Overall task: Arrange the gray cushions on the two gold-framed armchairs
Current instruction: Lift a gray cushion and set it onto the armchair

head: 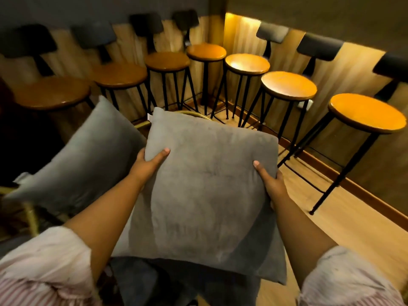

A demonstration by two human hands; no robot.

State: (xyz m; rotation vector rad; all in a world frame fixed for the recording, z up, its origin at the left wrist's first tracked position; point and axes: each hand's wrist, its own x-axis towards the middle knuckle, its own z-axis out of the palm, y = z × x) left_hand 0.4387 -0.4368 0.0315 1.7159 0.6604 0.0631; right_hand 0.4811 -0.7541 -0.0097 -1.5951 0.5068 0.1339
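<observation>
I hold a square gray cushion (205,191) flat in front of me with both hands. My left hand (150,162) grips its left edge, thumb on top. My right hand (270,181) grips its right edge the same way. A second gray cushion (81,160) lies tilted to the left, resting on a gold-framed armchair whose gold frame (31,215) shows under it. Another curved gold frame (194,114) peeks out just beyond the held cushion's far edge; the rest of that chair is hidden.
Several bar stools with round wooden seats (289,85) and black metal legs line the wood-panelled walls ahead and to the right. Light wood floor (344,219) lies open at the right.
</observation>
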